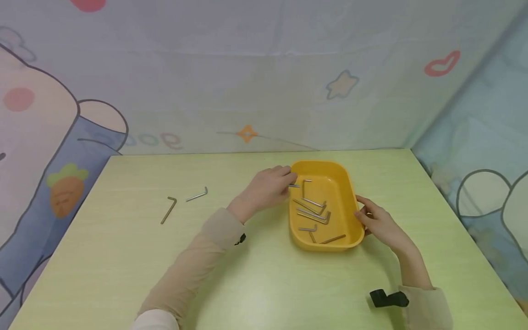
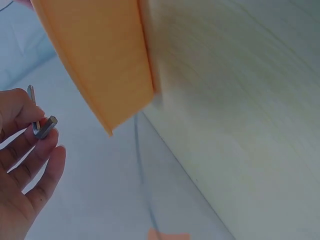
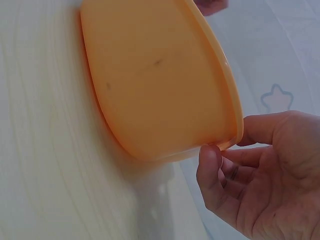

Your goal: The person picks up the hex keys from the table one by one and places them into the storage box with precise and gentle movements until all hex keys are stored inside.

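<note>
Between thumb and fingertips, my left hand [image 1: 268, 187] [image 2: 22, 155] pinches a small silver hex key [image 1: 294, 185] [image 2: 46, 128] over the left rim of a yellow plastic tray [image 1: 340, 183] [image 3: 160, 85]. The tray's right rim is gripped by my right hand [image 1: 382, 225] [image 3: 270, 170], thumb against the outer wall. Inside the tray lie several L-shaped hex keys [image 1: 313, 215] of different lengths, some crossing each other. In the left wrist view the orange-looking tray wall [image 2: 100, 55] stands beside the held key.
On the left half of the light green table [image 1: 255, 284] lie two more hex keys, a darker one [image 1: 168, 211] and a silver one [image 1: 197, 196]. A printed cloth [image 1: 264, 82] hangs behind the table, and another stands along its right side.
</note>
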The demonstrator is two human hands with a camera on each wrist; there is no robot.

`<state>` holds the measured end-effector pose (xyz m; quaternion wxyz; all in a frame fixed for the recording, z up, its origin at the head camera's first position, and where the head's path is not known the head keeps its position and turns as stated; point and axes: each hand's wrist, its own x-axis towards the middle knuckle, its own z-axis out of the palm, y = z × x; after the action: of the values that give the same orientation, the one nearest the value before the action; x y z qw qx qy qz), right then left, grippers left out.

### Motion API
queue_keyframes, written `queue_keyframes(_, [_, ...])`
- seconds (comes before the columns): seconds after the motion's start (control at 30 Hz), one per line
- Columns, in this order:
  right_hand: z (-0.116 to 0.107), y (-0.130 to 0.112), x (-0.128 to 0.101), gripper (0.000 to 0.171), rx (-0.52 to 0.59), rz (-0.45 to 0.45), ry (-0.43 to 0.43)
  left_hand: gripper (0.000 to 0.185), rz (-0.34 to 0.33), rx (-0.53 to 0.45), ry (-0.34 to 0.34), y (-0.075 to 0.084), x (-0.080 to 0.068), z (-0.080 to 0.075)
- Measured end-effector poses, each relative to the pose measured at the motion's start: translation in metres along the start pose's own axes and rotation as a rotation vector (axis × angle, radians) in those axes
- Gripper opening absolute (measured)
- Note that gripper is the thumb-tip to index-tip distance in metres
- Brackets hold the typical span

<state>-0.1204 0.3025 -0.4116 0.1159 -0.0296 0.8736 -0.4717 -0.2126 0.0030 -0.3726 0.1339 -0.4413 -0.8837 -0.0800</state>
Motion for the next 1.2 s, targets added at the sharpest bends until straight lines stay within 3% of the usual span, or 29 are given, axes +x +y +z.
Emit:
queue_keyframes(0.27, [-0.002,0.0,-0.001,0.057,0.006,-0.013,0.002,0.021,0.011,-0.081,-0.048,0.018,0.031,0.017])
queue_keyframes(0.53, [-0.002,0.001,-0.002,0.056,0.017,-0.015,-0.004,0.022,-0.008,-0.112,-0.145,0.03,0.045,0.038])
queue_keyframes(0.67, [-0.002,0.0,-0.002,0.056,0.013,-0.012,-0.006,0.021,-0.023,-0.102,-0.192,0.034,0.048,0.045])
queue_keyframes(0.87, [-0.002,0.0,-0.002,0.056,0.012,-0.016,-0.007,0.017,-0.019,-0.079,-0.205,0.037,0.048,0.053])
queue_keyframes(1.2, [-0.002,0.001,-0.002,0.056,0.0,-0.02,-0.004,0.018,-0.009,-0.041,-0.138,0.038,0.041,0.044])
